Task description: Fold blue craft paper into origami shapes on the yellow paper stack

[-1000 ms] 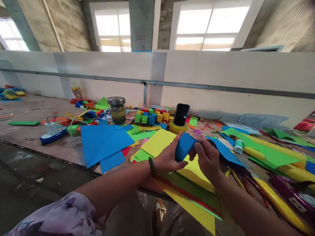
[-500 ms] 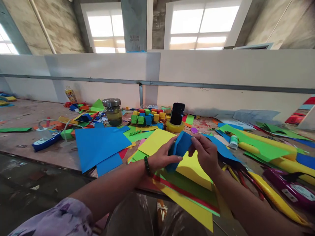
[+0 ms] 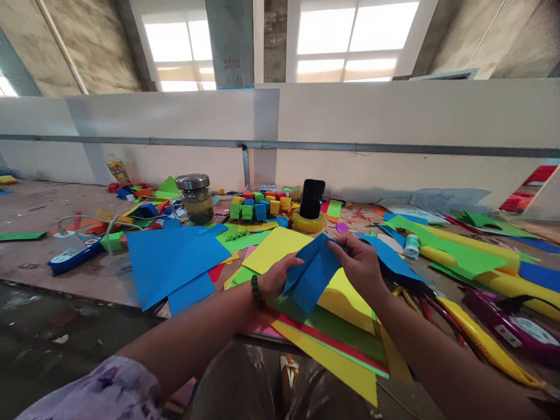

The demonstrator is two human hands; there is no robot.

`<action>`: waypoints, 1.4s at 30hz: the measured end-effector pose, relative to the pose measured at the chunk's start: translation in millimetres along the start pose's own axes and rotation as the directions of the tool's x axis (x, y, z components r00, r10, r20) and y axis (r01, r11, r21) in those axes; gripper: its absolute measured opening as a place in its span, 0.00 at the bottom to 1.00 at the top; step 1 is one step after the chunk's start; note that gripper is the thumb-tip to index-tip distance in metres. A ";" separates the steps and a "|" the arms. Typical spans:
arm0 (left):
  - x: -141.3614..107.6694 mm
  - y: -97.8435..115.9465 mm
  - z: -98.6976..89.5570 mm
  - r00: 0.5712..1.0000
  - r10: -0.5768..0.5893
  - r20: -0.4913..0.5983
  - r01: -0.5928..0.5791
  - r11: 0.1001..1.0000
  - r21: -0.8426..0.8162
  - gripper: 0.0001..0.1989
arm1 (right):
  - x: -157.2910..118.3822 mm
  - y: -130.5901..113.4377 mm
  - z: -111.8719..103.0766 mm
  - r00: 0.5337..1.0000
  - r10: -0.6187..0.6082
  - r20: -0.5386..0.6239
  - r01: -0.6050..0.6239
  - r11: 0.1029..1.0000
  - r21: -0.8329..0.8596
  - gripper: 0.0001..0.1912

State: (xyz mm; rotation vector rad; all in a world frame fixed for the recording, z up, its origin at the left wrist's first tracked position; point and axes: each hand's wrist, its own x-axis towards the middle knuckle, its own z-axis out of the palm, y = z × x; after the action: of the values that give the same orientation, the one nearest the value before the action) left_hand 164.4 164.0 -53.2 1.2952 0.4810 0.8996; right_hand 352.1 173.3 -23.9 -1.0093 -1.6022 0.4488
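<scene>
A folded piece of blue paper is held up between my two hands, over a stack of coloured sheets at the table's front edge. My left hand, with a dark beaded bracelet at the wrist, grips its left side, the thumb on top. Its other fingers are hidden behind the paper. On the right, my right hand pinches the upper right edge between thumb and fingers. Yellow sheets lie behind and under the hands, with green and red ones below.
Large blue sheets lie to the left, near a glass jar and a power strip. Small coloured paper blocks and a phone on a tape roll stand behind. A purple device sits at right.
The blue paper has been opened out and tilted, showing more of its inner faces. My left hand has shifted slightly left and its thumb has moved up. The view has shifted a little.
</scene>
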 end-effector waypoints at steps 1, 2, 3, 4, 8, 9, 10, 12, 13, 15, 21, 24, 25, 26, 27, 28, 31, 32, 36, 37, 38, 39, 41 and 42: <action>0.6 1.6 0.2 1.000 -0.011 -0.003 0.011 1.000 -0.010 0.28 | 0.5 1.2 0.0 1.000 -0.027 -0.011 0.027 0.999 -0.037 0.13; 1.2 4.0 0.6 1.000 -0.020 -0.012 0.020 1.000 -0.024 0.27 | 0.6 2.1 0.3 0.999 -0.039 -0.004 0.039 0.998 -0.057 0.13; 1.6 7.1 1.4 0.999 -0.016 -0.035 0.016 1.000 -0.020 0.25 | 0.3 2.6 0.8 0.999 -0.038 0.018 0.039 0.997 -0.063 0.13; 1.8 10.6 2.6 0.997 0.010 -0.074 -0.008 1.000 0.019 0.24 | -0.4 2.6 1.6 0.998 -0.031 0.048 0.034 0.998 -0.059 0.13; 1.4 22.2 8.1 0.976 0.052 -0.210 -0.019 0.988 0.155 0.22 | -5.0 -2.6 6.7 0.991 -0.020 0.134 0.028 0.998 -0.059 0.14; 1.4 23.0 8.8 0.972 0.045 -0.229 -0.011 0.989 0.149 0.21 | -5.8 -4.1 7.5 0.989 -0.015 0.147 0.024 0.998 -0.060 0.14; 1.7 23.0 8.9 0.968 0.031 -0.249 0.000 0.992 0.122 0.20 | -6.2 -5.1 8.0 0.987 -0.004 0.161 0.013 0.998 -0.056 0.14; 2.4 21.3 7.6 0.957 -0.022 -0.288 0.036 0.998 0.042 0.19 | -5.8 -5.0 7.5 0.979 0.032 0.200 -0.030 0.999 -0.014 0.13; 2.8 20.3 6.4 0.952 -0.052 -0.302 0.055 0.998 0.003 0.18 | -5.2 -3.9 6.8 0.972 0.057 0.226 -0.064 0.998 0.023 0.12; 3.2 18.9 3.7 0.942 -0.093 -0.321 0.083 0.996 -0.045 0.18 | -3.5 -0.8 5.1 0.952 0.114 0.284 -0.148 0.984 0.101 0.12; 0.9 21.7 -0.7 0.940 -0.106 -0.324 0.094 0.994 -0.051 0.18 | -1.0 3.3 5.2 0.928 0.212 0.305 -0.276 0.943 0.188 0.15; -0.2 23.6 -2.0 0.942 -0.129 -0.310 0.112 0.991 -0.073 0.18 | -1.2 4.0 6.3 0.924 0.229 0.306 -0.304 0.926 0.222 0.17; -0.4 24.2 -2.5 0.943 -0.144 -0.300 0.124 0.989 -0.085 0.18 | -1.3 4.1 6.5 0.924 0.228 0.308 -0.304 0.925 0.228 0.17; -0.7 24.7 -3.0 0.944 -0.160 -0.290 0.138 0.986 -0.095 0.18 | -1.3 3.9 6.5 0.926 0.222 0.307 -0.297 0.927 0.228 0.18; -0.9 25.3 -3.6 0.945 -0.172 -0.279 0.150 0.984 -0.099 0.19 | -1.3 3.4 6.5 0.929 0.212 0.304 -0.285 0.933 0.220 0.18; -1.2 25.8 -4.1 0.947 -0.178 -0.269 0.158 0.983 -0.096 0.19 | -1.3 2.6 6.4 0.933 0.200 0.300 -0.268 0.941 0.206 0.18; -1.6 27.1 -5.4 0.953 -0.181 -0.244 0.170 0.983 -0.067 0.18 | -0.9 -0.7 6.1 0.943 0.164 0.290 -0.217 0.963 0.161 0.18; -1.6 27.4 -5.6 0.952 -0.185 -0.242 0.176 0.983 -0.061 0.18 | -0.6 -1.5 6.0 0.944 0.158 0.288 -0.209 0.966 0.154 0.18; -0.5 27.2 -6.1 0.942 -0.206 -0.264 0.193 0.978 -0.076 0.17 | 0.2 -1.3 6.1 0.940 0.181 0.291 -0.234 0.959 0.161 0.18; -0.2 26.6 -6.4 0.942 -0.203 -0.266 0.188 0.979 -0.079 0.17 | 0.3 -0.5 6.3 0.935 0.194 0.298 -0.250 0.954 0.163 0.18; 0.1 25.7 -6.9 0.944 -0.195 -0.266 0.180 0.980 -0.080 0.17 | 0.4 0.3 6.5 0.928 0.207 0.309 -0.267 0.949 0.166 0.18; 0.3 24.7 -7.6 0.946 -0.188 -0.263 0.174 0.982 -0.077 0.16 | 0.4 1.1 6.7 0.922 0.218 0.320 -0.282 0.944 0.171 0.18; 0.7 22.6 -9.3 0.949 -0.178 -0.259 0.167 0.984 -0.062 0.16 | 0.2 2.1 7.4 0.915 0.225 0.335 -0.298 0.937 0.184 0.18; 0.8 21.7 -10.2 0.950 -0.176 -0.260 0.168 0.984 -0.052 0.16 | 0.0 2.3 7.7 0.917 0.219 0.333 -0.292 0.938 0.189 0.17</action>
State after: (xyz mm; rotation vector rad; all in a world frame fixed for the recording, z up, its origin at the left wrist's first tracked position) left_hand 150.8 171.1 -34.8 1.0923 0.7753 0.9323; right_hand 345.8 176.3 -27.8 -1.0061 -1.6444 0.9965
